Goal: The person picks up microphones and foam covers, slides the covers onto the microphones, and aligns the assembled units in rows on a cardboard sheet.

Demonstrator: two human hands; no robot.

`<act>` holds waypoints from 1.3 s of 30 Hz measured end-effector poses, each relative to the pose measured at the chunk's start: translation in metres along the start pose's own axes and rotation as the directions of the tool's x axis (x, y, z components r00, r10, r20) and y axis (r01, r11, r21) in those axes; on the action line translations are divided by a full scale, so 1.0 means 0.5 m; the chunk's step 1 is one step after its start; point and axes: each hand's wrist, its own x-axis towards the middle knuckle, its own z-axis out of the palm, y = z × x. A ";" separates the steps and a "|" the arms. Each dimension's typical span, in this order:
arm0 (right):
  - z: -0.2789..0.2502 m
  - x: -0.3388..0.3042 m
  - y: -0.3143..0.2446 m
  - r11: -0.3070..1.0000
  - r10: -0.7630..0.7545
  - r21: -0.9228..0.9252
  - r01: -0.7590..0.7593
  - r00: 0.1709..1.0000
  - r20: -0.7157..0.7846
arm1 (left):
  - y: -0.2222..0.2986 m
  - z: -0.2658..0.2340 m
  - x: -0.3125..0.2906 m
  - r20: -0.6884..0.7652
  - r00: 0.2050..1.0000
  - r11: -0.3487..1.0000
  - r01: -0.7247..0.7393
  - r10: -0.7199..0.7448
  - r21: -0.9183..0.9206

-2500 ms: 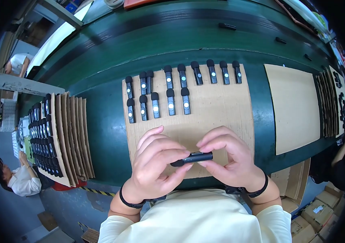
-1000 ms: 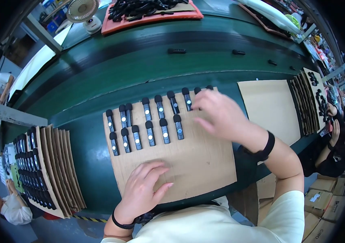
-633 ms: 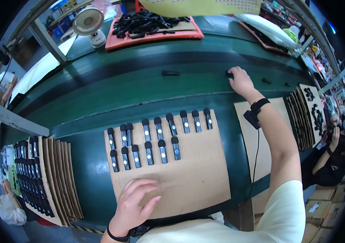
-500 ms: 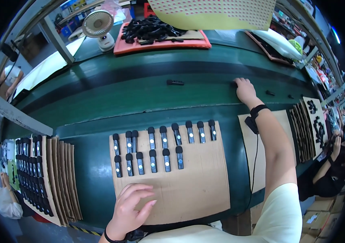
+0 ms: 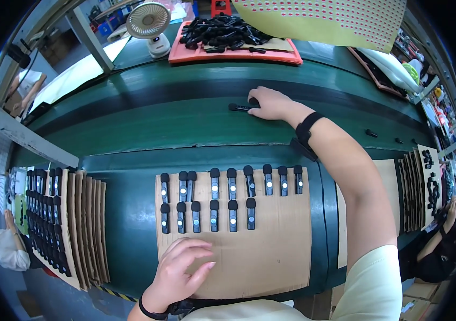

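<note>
The right hand [image 5: 271, 104] reaches over the green surface [image 5: 147, 120], its fingers curved in a narrow grip around something dark; whether they hold it firmly I cannot tell. Just left of these fingers, at the thumb tip, lies a black clip-on microphone [image 5: 240, 108] with a foam tip. The left hand [image 5: 177, 273] has its fingers loosely spread, with nothing visible between them, above the near left part of a cardboard sheet [image 5: 260, 262]. Beyond the left fingers, two rows of black microphones [image 5: 214, 215] lie on that sheet, nine in the far row and six in the near one. Past the right fingers, a red tray [image 5: 294, 59] bears a heap of black pieces [image 5: 222, 32].
</note>
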 end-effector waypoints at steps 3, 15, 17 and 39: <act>0.008 0.019 -0.006 1.000 -0.028 -0.006 0.028 0.999 0.031 | -0.003 0.004 0.000 -0.006 1.000 1.000 0.010 -0.010 -0.019; -0.078 -0.230 -0.152 0.803 -0.042 0.593 0.054 0.999 -0.035 | 0.009 -0.010 -0.009 -0.065 0.995 0.996 -0.081 0.079 -0.034; -0.075 -0.338 -0.203 0.640 0.017 0.768 -0.010 1.000 -0.001 | 0.016 -0.006 -0.008 -0.116 0.989 0.993 -0.101 0.093 -0.063; 0.030 -0.645 -0.394 0.491 0.079 0.826 0.278 0.930 -0.360 | 0.062 0.061 -0.025 -0.033 0.979 0.959 -0.204 0.201 -0.196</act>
